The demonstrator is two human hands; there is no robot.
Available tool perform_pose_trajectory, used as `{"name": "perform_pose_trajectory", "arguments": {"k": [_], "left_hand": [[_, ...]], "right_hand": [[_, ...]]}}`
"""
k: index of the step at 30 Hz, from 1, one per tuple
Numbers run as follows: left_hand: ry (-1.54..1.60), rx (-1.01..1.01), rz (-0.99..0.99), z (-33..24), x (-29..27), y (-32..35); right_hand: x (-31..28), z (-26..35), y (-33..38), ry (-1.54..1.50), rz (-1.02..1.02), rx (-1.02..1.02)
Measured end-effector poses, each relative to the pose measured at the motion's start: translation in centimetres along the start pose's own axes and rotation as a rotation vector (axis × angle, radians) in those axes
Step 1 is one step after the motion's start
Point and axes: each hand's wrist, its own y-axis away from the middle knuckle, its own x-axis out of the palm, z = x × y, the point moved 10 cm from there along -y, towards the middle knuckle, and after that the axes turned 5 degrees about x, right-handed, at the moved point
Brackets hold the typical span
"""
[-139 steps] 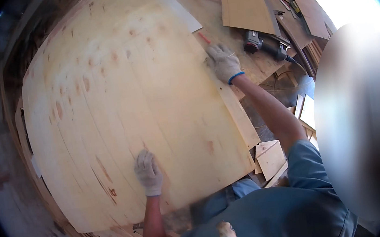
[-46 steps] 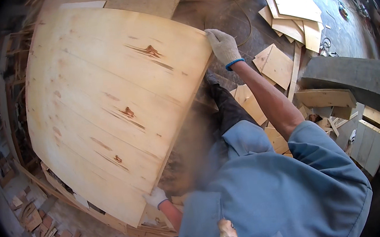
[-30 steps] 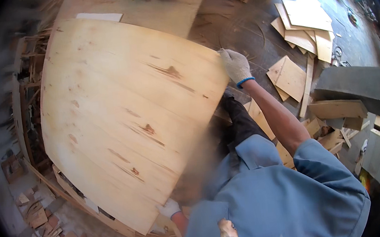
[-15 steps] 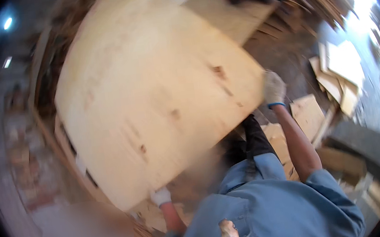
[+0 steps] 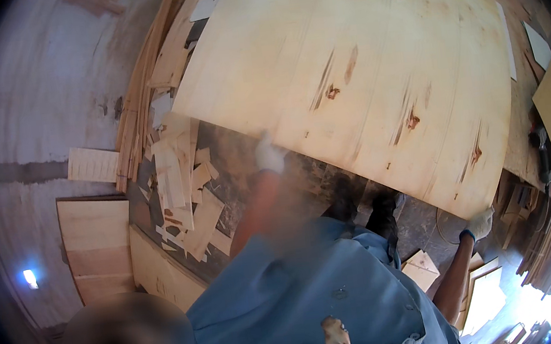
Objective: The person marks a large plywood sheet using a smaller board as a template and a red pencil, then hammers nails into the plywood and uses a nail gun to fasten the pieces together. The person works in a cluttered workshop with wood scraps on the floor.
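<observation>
A large pale plywood sheet (image 5: 348,96) with brown knots and dark streaks fills the upper middle of the head view. My right hand (image 5: 480,223), in a white glove with a blue cuff, grips its near right corner, fingers closed over the edge. At the near edge, toward the left, is my gloved left hand (image 5: 270,155). Motion smears this hand and its forearm, so whether its fingers close on the wood is unclear. What lies beneath most of the sheet is hidden by it.
Wood offcuts (image 5: 185,182) litter the dark floor on the left, beside long strips (image 5: 145,98) along a wall. Panels (image 5: 97,246) lean at the lower left, near a blurred round shape (image 5: 128,341). A dark power tool (image 5: 544,155) and stacked boards (image 5: 548,243) are at the right.
The view has swung round, and the sheet now sits farther right in it. My left hand is farther from the sheet's left corner; my right hand still holds the right corner.
</observation>
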Motion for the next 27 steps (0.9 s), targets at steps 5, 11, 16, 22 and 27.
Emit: {"name": "perform_pose_trajectory", "arguments": {"k": [5,11,16,22,27], "left_hand": [[-0.607,0.267,0.100,-1.6,-2.4,-1.0],[-1.445,0.037,0.279,-4.8,-2.5,-1.2],[-1.380,-0.014,0.554,-0.6,8.9,7.7],[-1.358,0.783,1.585,15.8,35.6,28.9],[-1.118,1.286,2.114,29.8,48.7,43.1]], "right_hand": [[0.6,-1.9,-1.0,0.007,0.035,0.078],[2.6,2.0,2.4,0.928,-0.147,-0.500],[-2.1,4.4,6.0,0.342,-0.285,-0.267],[-3.8,5.7,6.4,-0.229,-0.075,0.142],[-9.4,6.2,1.4,-0.218,0.082,-0.024]]}}
